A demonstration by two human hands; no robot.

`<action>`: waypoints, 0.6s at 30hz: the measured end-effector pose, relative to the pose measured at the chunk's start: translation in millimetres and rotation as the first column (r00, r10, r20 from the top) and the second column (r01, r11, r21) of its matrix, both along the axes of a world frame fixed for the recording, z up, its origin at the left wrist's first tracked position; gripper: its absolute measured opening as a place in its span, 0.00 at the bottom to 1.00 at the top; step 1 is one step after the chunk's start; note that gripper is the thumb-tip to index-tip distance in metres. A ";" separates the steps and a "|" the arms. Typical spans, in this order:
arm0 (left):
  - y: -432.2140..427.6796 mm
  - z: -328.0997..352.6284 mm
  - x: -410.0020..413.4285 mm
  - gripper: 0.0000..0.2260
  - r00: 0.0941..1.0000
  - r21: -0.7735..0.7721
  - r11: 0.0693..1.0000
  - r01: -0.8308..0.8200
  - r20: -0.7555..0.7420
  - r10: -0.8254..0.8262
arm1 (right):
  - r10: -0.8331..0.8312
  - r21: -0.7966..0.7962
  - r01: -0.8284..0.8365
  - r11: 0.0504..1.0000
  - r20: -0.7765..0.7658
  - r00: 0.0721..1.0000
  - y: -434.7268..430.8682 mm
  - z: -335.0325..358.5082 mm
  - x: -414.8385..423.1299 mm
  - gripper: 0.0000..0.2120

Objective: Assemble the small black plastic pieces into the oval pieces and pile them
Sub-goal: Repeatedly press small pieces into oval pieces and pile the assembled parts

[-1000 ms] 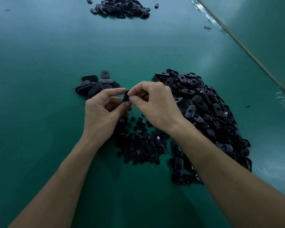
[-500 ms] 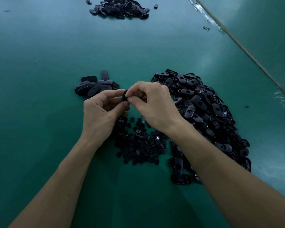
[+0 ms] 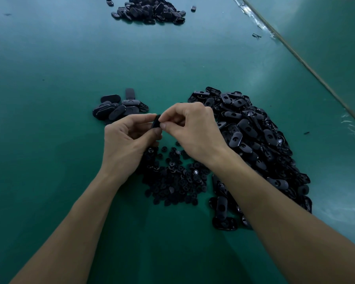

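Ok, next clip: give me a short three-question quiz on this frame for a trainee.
1. True or false: the left hand and right hand pinch the same black piece.
2. The heap of small pieces lies: A) on the table under the hands; B) at the table's far end; C) in a tray.
3. How many separate piles of oval pieces lie on the green table?
Key: 1 true. 2 A. 3 three: small left pile, big right heap, far pile.
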State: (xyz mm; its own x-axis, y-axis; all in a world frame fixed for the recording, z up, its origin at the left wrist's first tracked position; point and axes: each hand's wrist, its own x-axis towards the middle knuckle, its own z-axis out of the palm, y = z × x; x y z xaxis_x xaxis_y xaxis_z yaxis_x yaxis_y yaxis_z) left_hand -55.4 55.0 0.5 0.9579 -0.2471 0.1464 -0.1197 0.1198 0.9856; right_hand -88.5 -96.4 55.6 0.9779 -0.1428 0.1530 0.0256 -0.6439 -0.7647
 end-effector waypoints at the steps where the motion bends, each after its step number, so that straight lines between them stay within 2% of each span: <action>1: 0.0 -0.1 0.1 0.13 1.000 -0.005 1.000 0.003 -0.001 -0.003 | 0.010 0.003 -0.010 1.000 -0.005 1.000 -0.5 0.4 0.2 0.04; 10: -0.1 -1.0 0.4 0.12 1.000 -0.011 1.000 -0.018 0.009 0.018 | 0.042 0.077 -0.039 0.996 -0.041 0.998 1.0 1.0 1.2 0.06; 16: 0.9 0.5 1.1 0.11 0.999 0.019 0.999 -0.033 0.043 0.032 | 0.054 0.029 -0.054 0.998 -0.016 0.998 -1.2 5.0 0.8 0.07; 18: 0.4 0.8 0.7 0.11 0.998 0.017 0.999 -0.030 0.050 0.029 | 0.039 0.006 -0.039 0.999 -0.001 0.999 -3.0 5.2 0.4 0.10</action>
